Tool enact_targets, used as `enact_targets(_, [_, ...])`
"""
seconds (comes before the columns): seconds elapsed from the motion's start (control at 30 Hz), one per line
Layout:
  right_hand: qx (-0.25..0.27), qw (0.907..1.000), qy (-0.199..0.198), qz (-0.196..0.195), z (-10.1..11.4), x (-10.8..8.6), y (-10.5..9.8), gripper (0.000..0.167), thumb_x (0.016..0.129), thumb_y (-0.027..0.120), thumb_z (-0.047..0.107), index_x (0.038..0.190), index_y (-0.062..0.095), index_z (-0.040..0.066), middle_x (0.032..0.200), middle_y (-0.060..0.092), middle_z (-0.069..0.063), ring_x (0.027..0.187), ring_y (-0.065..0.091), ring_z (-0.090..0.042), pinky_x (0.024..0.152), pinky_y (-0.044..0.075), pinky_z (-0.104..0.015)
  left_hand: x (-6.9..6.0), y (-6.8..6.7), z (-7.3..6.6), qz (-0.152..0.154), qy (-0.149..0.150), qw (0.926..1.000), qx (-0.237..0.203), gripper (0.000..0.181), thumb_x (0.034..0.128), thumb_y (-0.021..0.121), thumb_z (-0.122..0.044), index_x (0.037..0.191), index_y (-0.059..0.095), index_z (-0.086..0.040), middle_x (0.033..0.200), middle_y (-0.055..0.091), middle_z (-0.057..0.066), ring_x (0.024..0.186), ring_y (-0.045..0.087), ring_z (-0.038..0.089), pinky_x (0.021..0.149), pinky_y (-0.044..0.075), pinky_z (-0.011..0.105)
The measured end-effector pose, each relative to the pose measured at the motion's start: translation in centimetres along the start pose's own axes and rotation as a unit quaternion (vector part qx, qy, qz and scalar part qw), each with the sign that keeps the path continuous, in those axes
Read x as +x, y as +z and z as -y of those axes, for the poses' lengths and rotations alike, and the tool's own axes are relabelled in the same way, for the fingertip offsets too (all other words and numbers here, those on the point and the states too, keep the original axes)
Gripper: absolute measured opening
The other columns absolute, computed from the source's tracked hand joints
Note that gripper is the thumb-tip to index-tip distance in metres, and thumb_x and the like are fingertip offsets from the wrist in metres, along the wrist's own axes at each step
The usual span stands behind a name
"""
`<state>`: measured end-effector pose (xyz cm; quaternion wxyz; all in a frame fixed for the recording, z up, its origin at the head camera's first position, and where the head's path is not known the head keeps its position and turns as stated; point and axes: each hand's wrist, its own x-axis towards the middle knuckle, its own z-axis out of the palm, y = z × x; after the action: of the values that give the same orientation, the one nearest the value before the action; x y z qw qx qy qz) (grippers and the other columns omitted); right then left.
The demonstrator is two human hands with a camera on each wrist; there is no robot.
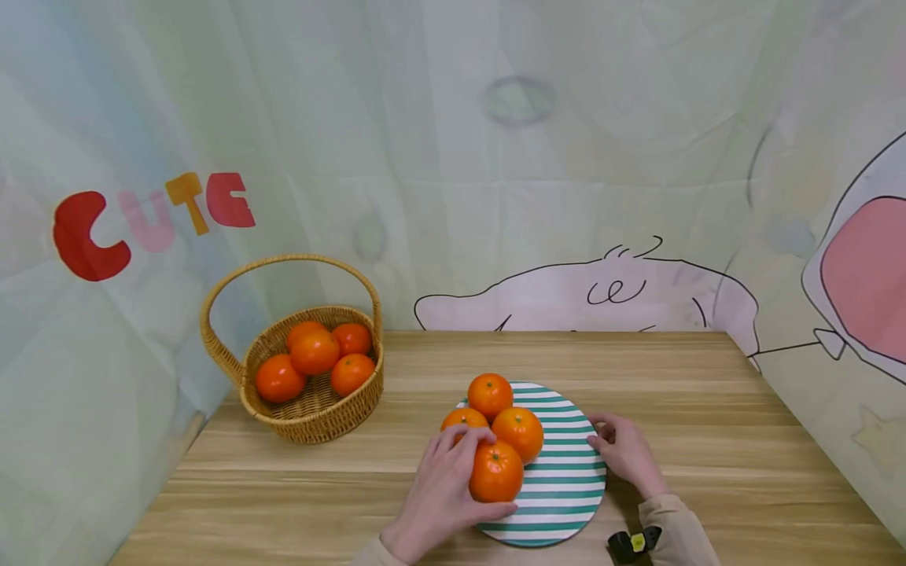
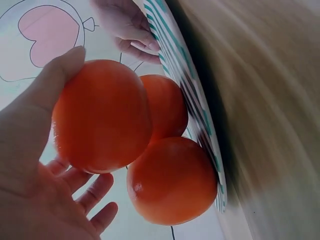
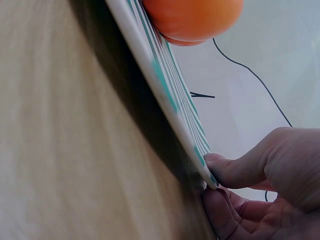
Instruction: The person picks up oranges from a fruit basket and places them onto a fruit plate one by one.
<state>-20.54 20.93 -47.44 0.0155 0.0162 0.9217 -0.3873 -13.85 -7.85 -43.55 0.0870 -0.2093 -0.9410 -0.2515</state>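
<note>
A round plate point(image 1: 566, 479) with green and white stripes stands on the table, bearing several oranges in a cluster on its left half. My left hand point(image 1: 446, 483) holds the nearest orange point(image 1: 497, 472), thumb at its near side and fingers over its far left; in the left wrist view this orange point(image 2: 100, 117) sits between thumb and fingers. Another orange point(image 1: 519, 435) lies right behind it, with one more orange point(image 1: 490, 395) at the back. A further orange point(image 1: 462, 420) is partly hidden by my fingers. My right hand point(image 1: 626, 452) pinches the plate's right rim, thumb on top point(image 3: 235, 170).
A wicker basket point(image 1: 318, 420) with a tall arched handle stands at the back left, holding several oranges point(image 1: 314, 351). The wooden table point(image 1: 708, 393) meets a printed curtain point(image 1: 453, 196) at the back and sides. On the right wrist a black strap point(image 1: 633, 544) shows.
</note>
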Motion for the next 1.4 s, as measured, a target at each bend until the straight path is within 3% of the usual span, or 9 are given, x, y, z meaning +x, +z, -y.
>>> enact_targets(0.17, [0.002, 1.0, 0.005, 0.002, 0.0, 0.0, 0.0, 0.029, 0.094, 0.064, 0.003, 0.122, 0.066, -0.001, 0.085, 0.058, -0.01, 0.076, 0.051, -0.021, 0.064, 0.038, -0.03, -0.2, 0.3, 0.1, 0.01, 0.009, 0.9991, 0.04, 0.076, 0.0642, 0.088, -0.057, 0.12, 0.051, -0.022, 0.116, 0.058, -0.004, 0.118, 0.045, 0.019, 0.102, 0.04, 0.047])
enact_targets(0.43, [0.001, 1.0, 0.004, 0.002, 0.1, 0.0, 0.0, 0.029, 0.094, 0.064, 0.003, 0.122, 0.066, -0.001, 0.087, 0.058, -0.01, 0.078, 0.051, -0.022, 0.065, 0.038, -0.03, -0.3, 0.7, 0.2, 0.04, 0.008, 0.9973, 0.061, 0.072, 0.0634, 0.089, -0.056, 0.114, 0.051, -0.023, 0.107, 0.054, -0.004, 0.107, 0.042, 0.017, 0.088, 0.034, 0.037])
enact_targets(0.57, [0.004, 1.0, 0.003, 0.003, 0.1, 0.0, 0.0, 0.029, 0.094, 0.064, 0.003, 0.123, 0.065, -0.001, 0.086, 0.058, -0.01, 0.078, 0.051, -0.022, 0.065, 0.038, -0.031, -0.3, 0.5, 0.2, 0.039, 0.019, 0.9972, 0.061, 0.069, 0.0642, 0.089, -0.056, 0.112, 0.052, -0.024, 0.106, 0.056, -0.007, 0.107, 0.042, 0.017, 0.085, 0.033, 0.035])
enact_targets(0.73, [0.005, 1.0, 0.0, 0.003, 0.1, 0.1, 0.0, 0.029, 0.094, 0.064, 0.003, 0.122, 0.065, -0.001, 0.086, 0.057, -0.01, 0.078, 0.05, -0.021, 0.066, 0.038, -0.031, -0.3, -0.1, 0.6, 0.017, 0.042, 0.9969, 0.064, 0.063, 0.0647, 0.088, -0.057, 0.108, 0.054, -0.026, 0.105, 0.062, -0.012, 0.106, 0.044, 0.014, 0.084, 0.033, 0.033])
enact_targets(1.0, [0.003, 1.0, -0.005, 0.0, -0.1, 0.1, 0.0, 0.028, 0.093, 0.065, 0.003, 0.121, 0.066, -0.001, 0.084, 0.056, -0.009, 0.078, 0.05, -0.021, 0.066, 0.037, -0.031, -0.3, -0.9, 1.2, 0.03, 0.061, 0.9971, 0.036, 0.061, 0.0632, 0.09, -0.053, 0.104, 0.052, -0.029, 0.109, 0.064, -0.014, 0.106, 0.043, 0.012, 0.087, 0.033, 0.033])
enact_targets(1.4, [0.001, 1.0, -0.003, 0.001, -0.1, 0.1, 0.0, 0.028, 0.093, 0.065, 0.003, 0.121, 0.066, -0.001, 0.086, 0.056, -0.009, 0.079, 0.05, -0.022, 0.066, 0.037, -0.031, -0.3, -1.0, 1.3, 0.036, 0.058, 0.997, 0.038, 0.061, 0.0635, 0.091, -0.05, 0.105, 0.053, -0.029, 0.112, 0.065, -0.014, 0.106, 0.043, 0.013, 0.089, 0.034, 0.036])
